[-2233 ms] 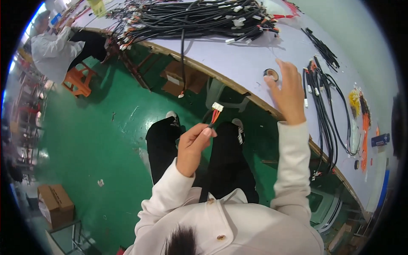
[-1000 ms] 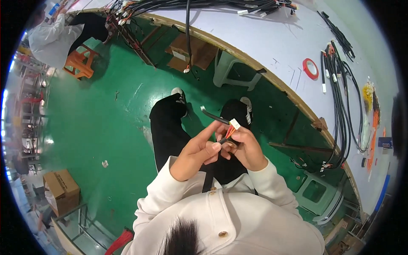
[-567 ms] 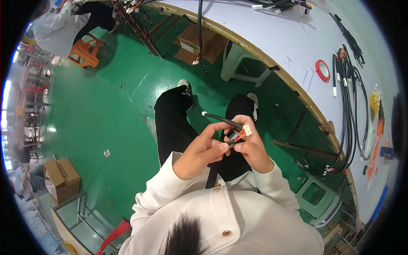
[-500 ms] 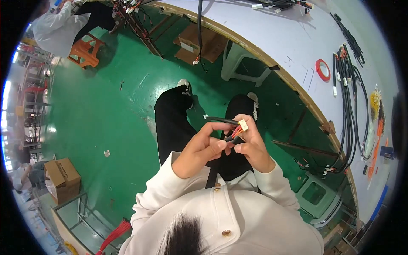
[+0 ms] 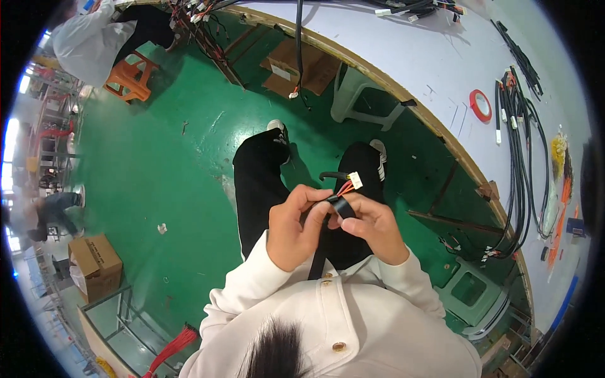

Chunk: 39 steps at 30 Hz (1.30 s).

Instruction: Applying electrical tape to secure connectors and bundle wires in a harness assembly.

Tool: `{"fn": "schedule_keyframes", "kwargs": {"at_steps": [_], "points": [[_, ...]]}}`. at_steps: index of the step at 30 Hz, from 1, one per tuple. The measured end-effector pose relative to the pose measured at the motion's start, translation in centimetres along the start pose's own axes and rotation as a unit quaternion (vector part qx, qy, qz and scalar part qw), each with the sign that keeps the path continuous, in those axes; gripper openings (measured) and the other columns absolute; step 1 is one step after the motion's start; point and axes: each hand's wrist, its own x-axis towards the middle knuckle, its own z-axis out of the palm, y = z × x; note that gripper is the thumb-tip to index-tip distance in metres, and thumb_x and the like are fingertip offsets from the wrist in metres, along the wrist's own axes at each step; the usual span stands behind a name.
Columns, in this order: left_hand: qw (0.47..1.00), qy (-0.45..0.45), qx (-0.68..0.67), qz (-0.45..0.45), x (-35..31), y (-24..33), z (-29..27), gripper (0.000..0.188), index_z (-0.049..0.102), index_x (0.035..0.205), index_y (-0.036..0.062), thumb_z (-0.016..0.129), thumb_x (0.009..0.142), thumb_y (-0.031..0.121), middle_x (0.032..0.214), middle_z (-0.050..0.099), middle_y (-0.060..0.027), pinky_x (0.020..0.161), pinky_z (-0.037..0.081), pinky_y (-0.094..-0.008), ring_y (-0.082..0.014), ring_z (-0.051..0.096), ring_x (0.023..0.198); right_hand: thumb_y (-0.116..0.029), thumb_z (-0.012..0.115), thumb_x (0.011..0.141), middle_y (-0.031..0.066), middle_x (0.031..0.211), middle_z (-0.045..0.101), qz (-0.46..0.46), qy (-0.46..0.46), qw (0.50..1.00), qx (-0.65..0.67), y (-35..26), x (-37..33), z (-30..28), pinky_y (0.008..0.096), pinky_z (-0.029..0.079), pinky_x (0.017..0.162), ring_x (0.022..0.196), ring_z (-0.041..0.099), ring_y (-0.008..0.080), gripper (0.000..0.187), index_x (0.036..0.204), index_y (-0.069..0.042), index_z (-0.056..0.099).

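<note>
Above my lap I hold a small wire harness with a white plug connector (image 5: 356, 181), red and orange wires (image 5: 345, 188) and a short black sleeved cable (image 5: 333, 176). The fingers and thumb of my left hand (image 5: 296, 227) pinch the harness just behind the coloured wires. A wide, shiny black strip that looks like tape (image 5: 344, 207) curves away from that spot. My right hand (image 5: 376, 228) is closed on this strip, thumb and fingers around its lower side. The connector stands free above both hands. Part of the harness is hidden behind my fingers.
A curved-edge white table (image 5: 403, 69) runs along the far and right side, bearing a red tape roll (image 5: 480, 105) and black cable bundles (image 5: 518, 157). Plastic stools (image 5: 469, 293), a cardboard box (image 5: 96, 267) and a seated person (image 5: 85, 47) are around the green floor.
The connector has turned and moved slightly left and up. A wide black strip now shows between my hands. My left fingers have closed nearer the wires. At the far left, another person has come more into view.
</note>
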Motion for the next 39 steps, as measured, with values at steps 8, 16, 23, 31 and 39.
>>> {"fn": "schedule_keyframes", "kwargs": {"at_steps": [8, 16, 23, 31, 39], "points": [[0.921, 0.086, 0.336, 0.180, 0.9, -2.0, 0.5, 0.015, 0.058, 0.091, 0.0004, 0.060, 0.078, -0.006, 0.062, 0.056, -0.0108, 0.045, 0.041, -0.0277, -0.0211, 0.055, 0.047, -0.017, 0.058, 0.090, 0.0155, 0.103, 0.056, -0.086, 0.041, 0.989, -0.114, -0.8, -1.5, 1.2, 0.0303, 0.050, 0.074, 0.080, 0.059, 0.0179, 0.025, 0.099, 0.006, 0.058], [0.975, -0.007, 0.214, 0.053, -0.1, -0.3, 0.2, 0.007, 0.049, 0.087, -0.0016, 0.056, 0.086, 0.001, 0.057, 0.055, -0.0067, 0.046, 0.039, -0.0260, -0.0104, 0.050, 0.049, -0.019, 0.050, 0.093, 0.0099, 0.087, 0.057, -0.130, -0.004, 0.989, -0.064, 0.6, -0.9, -1.8, 0.0241, 0.044, 0.064, 0.069, 0.054, 0.0131, 0.027, 0.111, 0.002, 0.048], [0.990, -0.059, 0.115, -0.059, 0.3, 0.2, -0.8, 0.014, 0.050, 0.085, -0.0007, 0.056, 0.090, 0.011, 0.055, 0.053, -0.0057, 0.046, 0.037, -0.0243, -0.0109, 0.048, 0.047, -0.003, 0.063, 0.080, 0.0100, 0.112, 0.055, -0.087, 0.081, 0.993, 0.015, 1.5, 0.8, 0.6, 0.0343, 0.039, 0.099, 0.109, 0.053, 0.0189, 0.043, 0.118, 0.000, 0.044], [0.992, -0.061, -0.024, -0.110, 0.1, 0.6, -1.6, 0.021, 0.053, 0.083, -0.0011, 0.049, 0.095, 0.016, 0.062, 0.046, 0.0029, 0.049, 0.030, -0.0198, -0.0042, 0.039, 0.056, -0.008, 0.066, 0.083, 0.0140, 0.122, 0.050, -0.082, -0.008, 0.997, 0.008, 2.5, 1.9, -0.6, 0.0311, 0.043, 0.094, 0.109, 0.054, 0.0186, 0.040, 0.117, 0.004, 0.049], [0.899, 0.086, 0.382, 0.196, 1.3, -1.0, -0.9, 0.009, 0.060, 0.085, 0.0016, 0.060, 0.076, 0.000, 0.058, 0.051, -0.0088, 0.044, 0.038, -0.0285, -0.0173, 0.051, 0.048, -0.020, 0.059, 0.090, 0.0111, 0.098, 0.058, -0.030, 0.077, 0.994, -0.069, -0.8, -0.7, 1.8, 0.0284, 0.048, 0.076, 0.084, 0.058, 0.0154, 0.025, 0.097, 0.004, 0.058]]}}
